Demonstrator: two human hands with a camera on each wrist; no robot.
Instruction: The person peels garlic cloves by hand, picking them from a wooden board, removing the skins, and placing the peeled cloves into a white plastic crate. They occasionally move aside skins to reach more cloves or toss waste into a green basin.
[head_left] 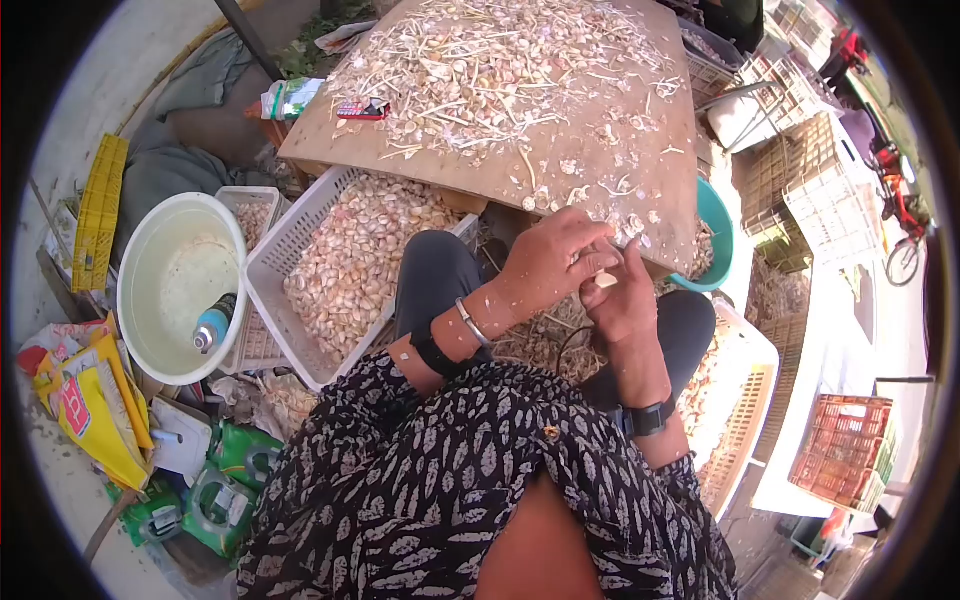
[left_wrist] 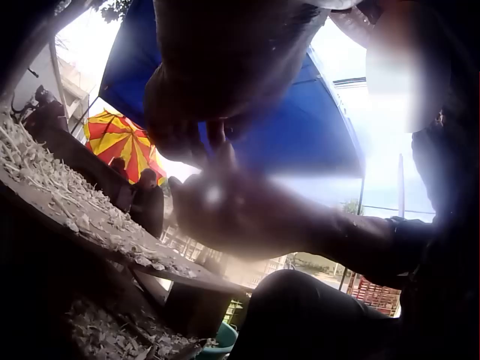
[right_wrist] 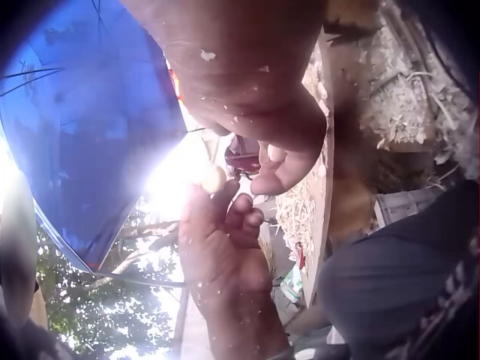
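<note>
A pale peeled garlic clove (head_left: 605, 281) shows between the two hands, just past the table's near corner. The right hand (head_left: 628, 300), palm turned up, holds it close to the thumb. From the left, the left hand (head_left: 560, 255) reaches across with bent fingers, its fingertips meeting the right hand's. In the right wrist view the clove (right_wrist: 214, 178) sits by the left hand's (right_wrist: 225, 247) thumb, and the right hand (right_wrist: 262, 97) curls overhead. Bits of skin stick to both hands. Glare blurs the fingertips in the left wrist view.
Garlic skins and stalks (head_left: 500, 70) cover the table (head_left: 430, 160), along with a red phone-like object (head_left: 363, 110). A white crate (head_left: 262, 285) of garlic cloves (head_left: 355, 265) stands left, beside a pale tub (head_left: 180, 250) holding a bottle (head_left: 213, 325). A teal basin (head_left: 722, 235) stands right.
</note>
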